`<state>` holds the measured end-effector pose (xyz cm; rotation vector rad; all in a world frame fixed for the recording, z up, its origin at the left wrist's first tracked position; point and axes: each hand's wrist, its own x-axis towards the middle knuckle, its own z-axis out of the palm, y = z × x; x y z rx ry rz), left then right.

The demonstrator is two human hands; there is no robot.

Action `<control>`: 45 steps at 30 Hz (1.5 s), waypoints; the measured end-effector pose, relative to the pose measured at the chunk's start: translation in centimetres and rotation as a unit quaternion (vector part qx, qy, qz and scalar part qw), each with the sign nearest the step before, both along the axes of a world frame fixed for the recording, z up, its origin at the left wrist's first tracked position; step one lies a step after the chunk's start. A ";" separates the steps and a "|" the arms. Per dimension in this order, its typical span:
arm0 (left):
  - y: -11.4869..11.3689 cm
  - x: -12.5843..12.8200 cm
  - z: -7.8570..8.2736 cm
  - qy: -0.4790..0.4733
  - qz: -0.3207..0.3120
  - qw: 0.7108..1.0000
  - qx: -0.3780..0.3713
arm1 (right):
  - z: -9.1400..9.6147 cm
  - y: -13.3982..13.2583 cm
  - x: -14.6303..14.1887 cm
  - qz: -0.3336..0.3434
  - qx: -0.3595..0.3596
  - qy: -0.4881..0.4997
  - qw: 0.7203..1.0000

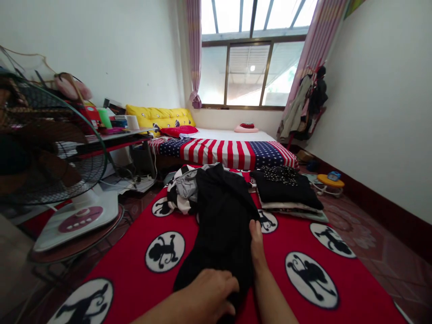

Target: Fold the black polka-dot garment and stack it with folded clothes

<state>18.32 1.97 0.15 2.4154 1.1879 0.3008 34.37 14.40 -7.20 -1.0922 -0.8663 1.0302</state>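
Head view: my plain black cloth garment lies stretched lengthwise on the red monkey-print blanket, not yet folded small.
My left hand curls its fingers over the near end; my right hand sits along the right edge. Whether either pinches cloth, I can't tell. The flat, layered clothes stack at right looks done; the crumpled grey cloth at left seems left to do.

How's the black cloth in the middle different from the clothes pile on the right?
The black cloth lies spread lengthwise; the clothes pile is folded in layers. The black cloth looks plain, while the clothes pile has a spotted piece on top. Both lie over the red monkey blanket.
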 end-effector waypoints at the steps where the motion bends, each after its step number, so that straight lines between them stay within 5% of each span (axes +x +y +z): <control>1: -0.6 0.1 -0.7 -0.029 -0.001 0.999 -0.020 | 0.1 0.0 0.2 -0.005 -0.003 -0.019 1.000; 4: 0.3 -1.2 -0.8 -0.174 0.073 0.982 -0.013 | 0.5 0.1 0.3 0.005 0.009 -0.049 0.999; 7: 3.5 -3.4 -0.4 -0.290 0.195 0.935 0.056 | 0.5 0.2 0.3 -0.004 0.018 -0.054 0.998; 11: 7.0 -5.7 -2.8 -0.469 0.339 0.815 -0.015 | 0.5 -0.1 0.0 0.103 0.052 -0.075 0.990; 14: 7.3 -6.6 -4.8 -0.594 0.367 0.707 -0.116 | 1.3 -1.2 -1.0 0.237 0.124 -0.201 0.942; 17: 6.4 -7.0 -5.2 -0.664 0.332 0.651 -0.160 | 2.9 -2.8 -2.3 0.275 0.187 -0.357 0.873; 22: 6.2 -7.5 -4.5 -0.671 0.326 0.651 -0.139 | 4.9 -4.9 -3.6 0.278 0.227 -0.468 0.807; 29: 6.2 -7.4 -5.0 -0.622 0.382 0.675 -0.112 | 4.2 -5.6 -4.7 0.190 0.161 -0.533 0.809; 35: 5.6 -7.5 -4.7 -0.630 0.355 0.678 -0.131 | 4.3 -6.8 -6.4 0.136 0.098 -0.660 0.732; 38: 5.7 -7.7 -5.0 -0.649 0.348 0.661 -0.146 | 5.0 -8.0 -6.8 0.169 0.121 -0.616 0.760; 42: 5.6 -8.2 -5.1 -0.664 0.343 0.644 -0.162 | 6.4 -8.1 -5.5 0.252 0.087 -0.295 0.917; 45: 5.7 -8.7 -4.9 -0.664 0.343 0.646 -0.157 | 7.1 -5.9 -1.9 0.104 0.024 -0.004 0.994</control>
